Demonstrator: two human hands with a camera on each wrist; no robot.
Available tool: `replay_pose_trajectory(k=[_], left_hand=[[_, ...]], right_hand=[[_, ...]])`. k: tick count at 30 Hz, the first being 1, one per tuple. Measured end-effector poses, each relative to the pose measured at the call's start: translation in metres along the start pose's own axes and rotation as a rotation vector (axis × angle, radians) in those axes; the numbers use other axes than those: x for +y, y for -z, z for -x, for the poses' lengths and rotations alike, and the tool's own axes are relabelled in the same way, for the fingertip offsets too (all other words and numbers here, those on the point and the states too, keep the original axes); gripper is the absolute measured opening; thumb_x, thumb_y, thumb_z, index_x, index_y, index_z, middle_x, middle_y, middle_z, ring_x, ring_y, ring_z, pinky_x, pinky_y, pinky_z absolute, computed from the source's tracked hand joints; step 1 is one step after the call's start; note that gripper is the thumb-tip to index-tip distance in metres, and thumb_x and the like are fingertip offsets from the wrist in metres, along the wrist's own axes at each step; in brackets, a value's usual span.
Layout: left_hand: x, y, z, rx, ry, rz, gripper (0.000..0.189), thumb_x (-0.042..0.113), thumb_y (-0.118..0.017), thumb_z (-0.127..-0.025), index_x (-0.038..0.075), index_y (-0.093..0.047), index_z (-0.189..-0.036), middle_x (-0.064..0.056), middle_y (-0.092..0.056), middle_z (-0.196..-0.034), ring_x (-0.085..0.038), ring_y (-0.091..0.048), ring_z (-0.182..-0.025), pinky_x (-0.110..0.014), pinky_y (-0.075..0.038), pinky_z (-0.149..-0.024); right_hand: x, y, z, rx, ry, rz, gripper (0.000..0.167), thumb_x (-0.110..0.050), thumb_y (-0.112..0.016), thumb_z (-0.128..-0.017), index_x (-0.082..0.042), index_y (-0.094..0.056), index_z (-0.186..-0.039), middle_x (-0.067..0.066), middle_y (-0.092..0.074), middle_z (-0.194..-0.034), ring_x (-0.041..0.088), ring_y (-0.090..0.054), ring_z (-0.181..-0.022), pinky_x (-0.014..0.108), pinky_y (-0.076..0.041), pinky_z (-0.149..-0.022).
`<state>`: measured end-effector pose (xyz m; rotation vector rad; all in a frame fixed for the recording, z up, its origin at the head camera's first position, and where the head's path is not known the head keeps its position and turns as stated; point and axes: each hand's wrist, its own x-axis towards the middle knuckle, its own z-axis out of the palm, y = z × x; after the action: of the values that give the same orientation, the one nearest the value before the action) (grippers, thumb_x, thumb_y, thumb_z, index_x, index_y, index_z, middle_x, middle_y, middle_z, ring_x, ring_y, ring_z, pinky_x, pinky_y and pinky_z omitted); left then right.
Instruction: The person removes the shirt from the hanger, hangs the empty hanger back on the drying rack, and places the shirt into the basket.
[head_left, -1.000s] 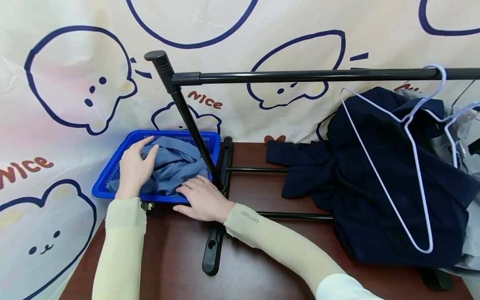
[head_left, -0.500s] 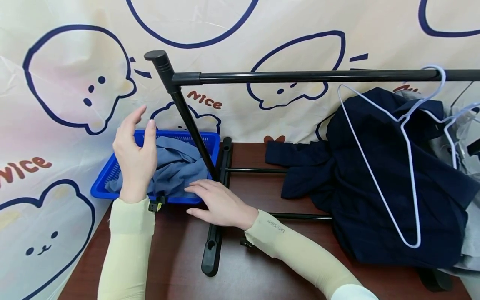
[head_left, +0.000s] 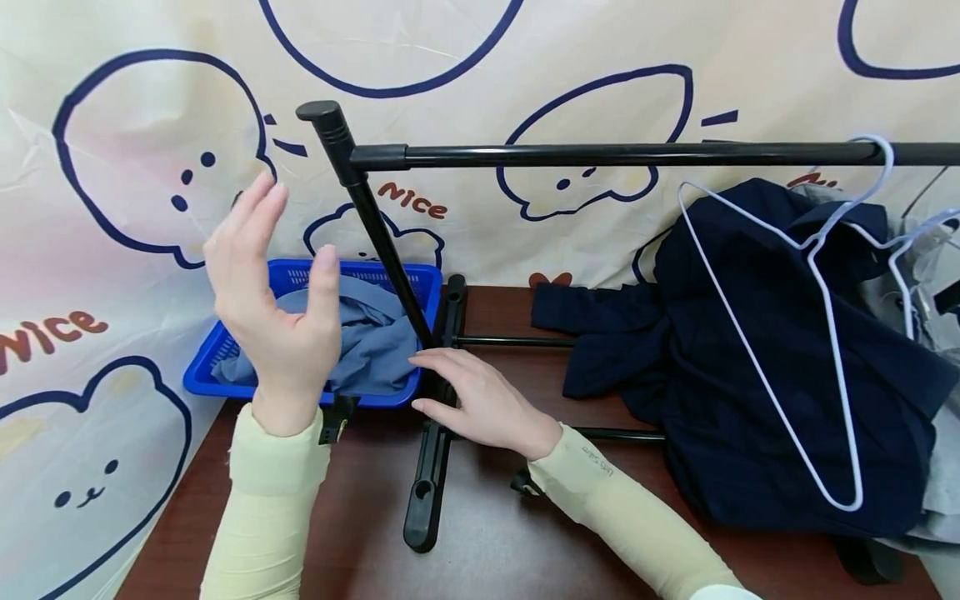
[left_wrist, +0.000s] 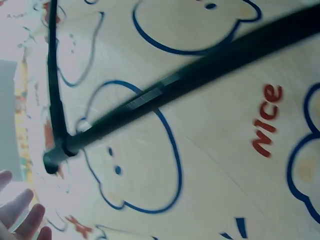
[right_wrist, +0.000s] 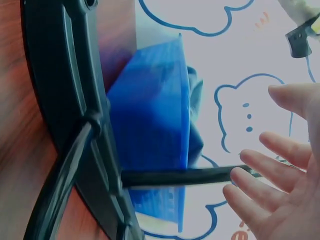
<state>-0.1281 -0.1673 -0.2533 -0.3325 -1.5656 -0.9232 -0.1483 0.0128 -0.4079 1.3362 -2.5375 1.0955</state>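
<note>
A blue-grey garment lies crumpled inside the blue plastic basket. Raised over the basket's left part, my left hand holds nothing, its fingers loosely extended and thumb apart. My right hand hovers by the rack's left foot, near the basket's front right corner, fingers relaxed with nothing in them. In the right wrist view the right hand appears beside the rack post, and the basket stands beyond. Only fingertips of the left hand show in the left wrist view.
A black garment rack spans the table, its left post rising before the basket. White hangers hang at right, by a dark navy garment. A printed cloth forms the backdrop.
My left hand has risen off the garment in the basket, toward the camera. The right hand has drawn away from the basket to the right. The garment stays in the basket.
</note>
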Motion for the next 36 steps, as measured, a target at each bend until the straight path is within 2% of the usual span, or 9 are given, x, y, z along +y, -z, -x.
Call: replay_pose_trajectory(k=[3,6,11,18,24,27,31,36], left_hand=[[0.008,-0.007,0.001,0.001,-0.049,0.038,0.064,0.055,-0.065,-0.093,-0.003,-0.067,-0.119,-0.011,-0.065,-0.131,-0.032,-0.054,-0.124,-0.050,-0.037,-0.107],[0.012,-0.014,0.001,-0.020,-0.099,0.065,0.060,0.053,-0.065,-0.094,-0.001,-0.068,-0.120,-0.013,-0.066,-0.129,-0.034,-0.055,-0.122,-0.052,-0.037,-0.105],[0.018,-0.025,-0.001,-0.106,-0.173,0.099,0.052,0.044,-0.067,-0.095,0.000,-0.069,-0.123,-0.013,-0.064,-0.133,-0.035,-0.053,-0.123,-0.053,-0.036,-0.106],[0.028,-0.042,-0.014,-0.226,-0.294,0.122,0.048,0.029,-0.070,-0.091,-0.001,-0.065,-0.129,-0.016,-0.060,-0.138,-0.033,-0.050,-0.132,-0.052,-0.032,-0.111],[0.025,-0.061,-0.027,-0.281,-0.395,0.108,0.051,0.024,-0.073,-0.091,-0.003,-0.062,-0.133,-0.020,-0.058,-0.139,-0.031,-0.050,-0.132,-0.049,-0.031,-0.112],[0.022,-0.072,-0.029,-0.310,-0.423,0.108,0.054,0.028,-0.074,-0.090,-0.002,-0.062,-0.134,-0.021,-0.058,-0.139,-0.031,-0.050,-0.133,-0.049,-0.030,-0.113],[0.021,-0.085,-0.029,-0.362,-0.440,0.087,0.063,0.038,-0.078,-0.087,0.001,-0.062,-0.135,-0.019,-0.058,-0.141,-0.029,-0.048,-0.135,-0.048,-0.024,-0.117],[0.024,-0.104,-0.027,-0.443,-0.465,0.007,0.073,0.053,-0.075,-0.088,0.005,-0.060,-0.140,-0.017,-0.054,-0.146,-0.029,-0.044,-0.138,-0.046,-0.017,-0.119]], right_hand=[[0.005,0.007,0.007,0.050,-0.017,0.001,0.055,-0.039,-0.066,-0.100,-0.014,-0.054,-0.147,0.000,-0.052,-0.147,0.011,-0.045,-0.136,0.033,-0.036,-0.111],[0.007,0.014,0.012,0.085,-0.043,0.002,0.054,-0.039,-0.066,-0.100,-0.016,-0.054,-0.147,-0.002,-0.052,-0.147,0.010,-0.044,-0.136,0.034,-0.037,-0.111],[0.013,0.024,0.019,0.144,-0.071,-0.002,0.053,-0.040,-0.067,-0.100,-0.019,-0.055,-0.146,-0.005,-0.051,-0.147,0.009,-0.045,-0.135,0.037,-0.040,-0.109],[0.024,0.036,0.029,0.203,-0.107,0.014,0.056,-0.045,-0.064,-0.100,-0.019,-0.053,-0.148,-0.004,-0.049,-0.151,0.013,-0.045,-0.137,0.041,-0.041,-0.108],[0.031,0.042,0.038,0.220,-0.151,0.004,0.056,-0.048,-0.063,-0.100,-0.021,-0.053,-0.148,-0.006,-0.048,-0.151,0.011,-0.044,-0.137,0.042,-0.040,-0.108],[0.035,0.046,0.045,0.232,-0.183,-0.009,0.057,-0.049,-0.063,-0.099,-0.023,-0.052,-0.149,-0.007,-0.048,-0.151,0.012,-0.043,-0.138,0.043,-0.040,-0.108],[0.041,0.054,0.054,0.253,-0.228,-0.005,0.058,-0.050,-0.064,-0.098,-0.025,-0.051,-0.149,-0.007,-0.048,-0.151,0.014,-0.043,-0.138,0.046,-0.040,-0.108],[0.048,0.065,0.066,0.286,-0.252,0.019,0.059,-0.046,-0.067,-0.098,-0.021,-0.053,-0.149,-0.004,-0.049,-0.151,0.016,-0.044,-0.138,0.047,-0.039,-0.108]])
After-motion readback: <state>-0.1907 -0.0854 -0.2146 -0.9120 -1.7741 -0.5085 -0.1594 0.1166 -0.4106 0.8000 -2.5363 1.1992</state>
